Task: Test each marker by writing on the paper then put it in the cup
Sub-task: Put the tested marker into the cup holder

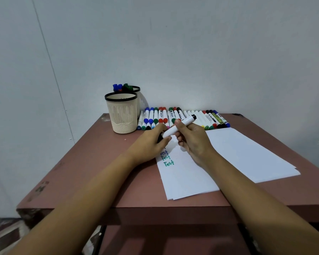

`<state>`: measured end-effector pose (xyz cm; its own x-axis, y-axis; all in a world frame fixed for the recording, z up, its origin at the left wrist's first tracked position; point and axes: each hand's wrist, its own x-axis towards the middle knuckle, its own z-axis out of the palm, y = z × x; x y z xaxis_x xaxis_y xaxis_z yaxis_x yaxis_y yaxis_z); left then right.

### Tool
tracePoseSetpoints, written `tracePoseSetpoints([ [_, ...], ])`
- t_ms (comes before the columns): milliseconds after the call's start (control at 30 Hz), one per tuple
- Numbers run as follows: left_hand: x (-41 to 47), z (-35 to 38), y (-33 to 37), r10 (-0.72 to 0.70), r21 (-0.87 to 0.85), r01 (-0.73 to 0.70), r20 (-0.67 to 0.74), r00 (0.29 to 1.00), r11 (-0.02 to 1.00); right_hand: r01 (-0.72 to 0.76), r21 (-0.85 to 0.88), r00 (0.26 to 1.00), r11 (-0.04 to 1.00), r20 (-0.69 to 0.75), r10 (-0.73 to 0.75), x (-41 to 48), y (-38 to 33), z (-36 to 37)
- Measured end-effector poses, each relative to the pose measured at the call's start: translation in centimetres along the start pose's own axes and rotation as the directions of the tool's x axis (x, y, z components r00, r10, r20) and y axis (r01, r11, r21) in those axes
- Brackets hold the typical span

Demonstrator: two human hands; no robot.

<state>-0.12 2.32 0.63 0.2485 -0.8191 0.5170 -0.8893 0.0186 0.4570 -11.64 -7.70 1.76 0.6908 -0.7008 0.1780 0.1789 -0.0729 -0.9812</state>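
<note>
Progress: early. The rear cup point(136, 88) holds a few markers, blue and green caps showing above its rim. The front cup point(121, 115) shows nothing inside from this angle. The paper point(238, 153) carries three green lines reading "Test", with more writing above them hidden under my left hand point(151, 142). A long row point(206, 118) of markers lies untested along the far edge of the table point(99, 162).

Item in hand: one white marker point(177, 127), held in the air above the top of the paper, just in front of the row. My right hand point(191, 138) is wrapped round its middle, thumb on top. My left hand is curled round a dark piece at the near end, judged to be the cap point(159, 138).

Orientation: the long axis runs diagonally, tilted, from low near-left to high far-right. The black butt end points up and away to the right. The writing end points down-left into my left hand and is not visible.

No black writing can be seen, so this marker's test is judged outstanding, followed by capping and placing it in a cup.
</note>
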Motion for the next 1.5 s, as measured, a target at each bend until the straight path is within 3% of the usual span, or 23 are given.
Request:
tracePoseSetpoints([
  [167, 0.3, 0.0, 0.4, -0.131, -0.058, 0.134, 0.05, 0.99, 0.989, 0.037, -0.082, 0.999, 0.996, -0.011, -0.039, -0.1, 0.0, 0.4],
  [367, 0.3, 0.1, 0.6, -0.081, -0.09, 0.083, 0.024, 0.996, 0.992, 0.051, -0.069, 0.999, 0.996, 0.002, -0.051, 0.0, 0.1, 0.3],
  [633, 0.2, -0.1, 1.4, -0.106, -0.302, 0.096, -0.017, 0.994, 0.948, 0.086, -0.008, 0.996, 0.996, 0.038, -0.086, 0.1, 0.2, 0.4],
  [900, 0.2, -0.4, 0.3, -0.123, -0.353, 0.123, 0.022, 0.992, 0.927, 0.091, 0.019, 0.996, 0.996, 0.018, -0.092, 0.0, 0.0, 0.2],
  [1000, 0.0, -0.5, 0.3, -0.149, -0.294, 0.147, 0.016, 0.989, 0.944, 0.072, 0.025, 0.997, 0.997, 0.022, -0.073, -0.1, -0.1, 0.2],
  [1067, 0.1, -0.5, 0.1, -0.21, -0.235, 0.199, -0.026, 0.977, 0.952, 0.061, 0.07, 0.998, 0.996, -0.005, -0.06, -0.1, -0.4, 0.2],
  [1167, 0.5, -0.7, -0.5, -0.337, -0.241, 0.3, -0.126, 0.933, 0.923, -0.012, 0.27, 0.992, 0.963, -0.115, 0.045, -0.1, -0.9, 0.0],
  [1300, 0.8, -0.7, -1.4, -0.434, -0.389, 0.354, -0.138, 0.89, 0.85, -0.134, 0.457, 0.986, 0.879, -0.029, 0.165, -0.4, -1.0, -0.2],
  [1500, 0.3, -0.7, -1.3, -0.388, -0.171, 0.385, 0.017, 0.921, 0.907, -0.118, 0.219, 0.993, 0.968, 0.02, 0.117, -1.4, -0.9, -0.1],
])
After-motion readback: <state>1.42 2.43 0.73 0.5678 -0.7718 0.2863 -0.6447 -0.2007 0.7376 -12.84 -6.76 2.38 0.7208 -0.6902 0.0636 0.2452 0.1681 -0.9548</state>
